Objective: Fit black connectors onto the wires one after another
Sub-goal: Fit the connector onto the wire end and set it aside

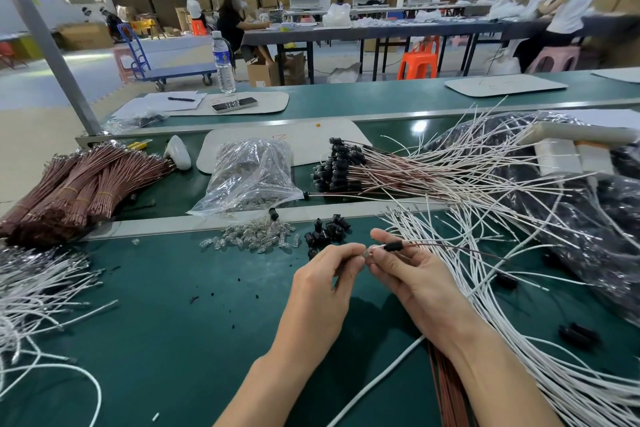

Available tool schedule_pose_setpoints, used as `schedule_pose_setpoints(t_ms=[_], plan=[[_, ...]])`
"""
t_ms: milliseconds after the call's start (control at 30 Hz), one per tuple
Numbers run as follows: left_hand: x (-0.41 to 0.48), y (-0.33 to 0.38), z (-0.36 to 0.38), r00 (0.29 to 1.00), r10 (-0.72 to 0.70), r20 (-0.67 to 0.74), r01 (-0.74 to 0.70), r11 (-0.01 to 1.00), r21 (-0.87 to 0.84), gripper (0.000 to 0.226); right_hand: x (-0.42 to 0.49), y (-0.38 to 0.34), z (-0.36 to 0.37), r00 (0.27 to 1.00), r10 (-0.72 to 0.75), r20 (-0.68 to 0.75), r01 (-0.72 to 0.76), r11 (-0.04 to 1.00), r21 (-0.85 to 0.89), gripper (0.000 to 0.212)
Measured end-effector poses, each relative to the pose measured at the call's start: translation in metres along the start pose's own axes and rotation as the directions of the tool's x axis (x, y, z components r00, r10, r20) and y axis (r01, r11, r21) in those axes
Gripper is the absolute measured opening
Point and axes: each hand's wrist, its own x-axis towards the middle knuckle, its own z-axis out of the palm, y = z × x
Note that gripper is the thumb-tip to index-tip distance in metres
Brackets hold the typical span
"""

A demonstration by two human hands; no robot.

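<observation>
My right hand (412, 274) grips a thin wire pair with a black connector (393, 246) sitting on it just past my fingertips; the brown wire (460, 249) trails off to the right. My left hand (329, 274) pinches the small metal tip (367, 252) at the wire's left end. Both hands meet above the green table (180, 315). A small heap of loose black connectors (325, 232) lies just beyond my hands. Beside it lie small clear glass bulbs (252, 236).
White wires (519, 322) spread over the right side and more (38, 288) lie at the left. Finished wires with black connectors (341, 166) are stacked further back. Brown wire bundles (76, 187) lie far left, next to a plastic bag (249, 173) of bulbs.
</observation>
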Motion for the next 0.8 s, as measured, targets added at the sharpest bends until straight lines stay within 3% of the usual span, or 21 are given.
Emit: schedule_pose_setpoints(t_ms=[433,800], plan=[[0.0002,0.0008,-0.0013,1.0,0.005,0.005,-0.005,1.0,-0.004,0.023,-0.0006,-0.0014,0.0021,1.0,-0.003,0.015,0.003,1.0,0.023,0.047],[-0.0007,0.003,-0.0034,0.999,0.033,0.041,-0.036,0.996,0.085,0.017,-0.005,-0.0032,0.0028,0.998,-0.067,0.007,0.067,0.978,-0.195,0.047]])
